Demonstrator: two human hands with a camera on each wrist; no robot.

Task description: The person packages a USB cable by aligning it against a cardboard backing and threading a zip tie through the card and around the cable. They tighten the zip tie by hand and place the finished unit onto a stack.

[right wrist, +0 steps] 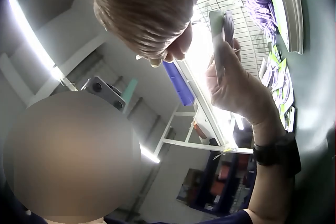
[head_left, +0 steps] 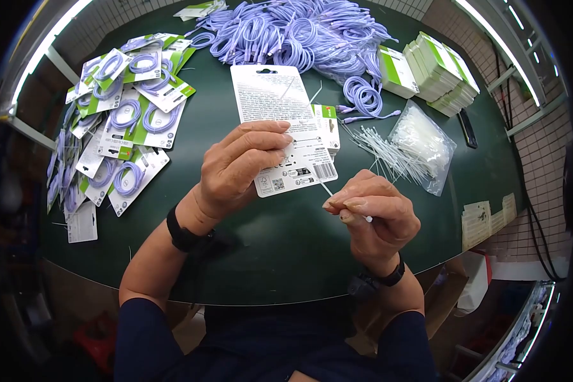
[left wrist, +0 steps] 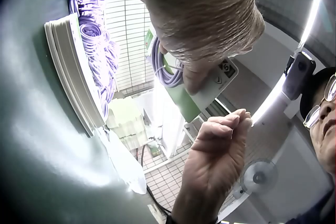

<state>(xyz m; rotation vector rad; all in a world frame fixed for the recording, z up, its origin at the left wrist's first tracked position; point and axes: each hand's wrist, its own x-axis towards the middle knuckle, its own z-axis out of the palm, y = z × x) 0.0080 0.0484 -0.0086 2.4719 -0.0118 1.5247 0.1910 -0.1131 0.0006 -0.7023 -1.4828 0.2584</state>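
The left hand (head_left: pixel 239 167) grips a printed card (head_left: pixel 270 95), its text and barcode side facing the head camera. In the left wrist view a coiled purple cable (left wrist: pixel 167 70) lies against the card's other face, under the left hand (left wrist: pixel 205 19). Near the card's lower right corner, the right hand (head_left: pixel 379 216) pinches a thin white tie (head_left: pixel 325 188) between thumb and fingers, its small head showing below the fingertips. Thin tie ends stick up at the card's top right. In the right wrist view the card (right wrist: pixel 218 40) is seen nearly edge-on.
Carded cables (head_left: pixel 127 114) are heaped at the left. A large pile of purple cables (head_left: pixel 299 32) lies at the back, with stacked cards (head_left: pixel 436 67) to its right. Loose white ties (head_left: pixel 388 153) and a plastic bag of ties (head_left: pixel 421 143) lie right of the hands.
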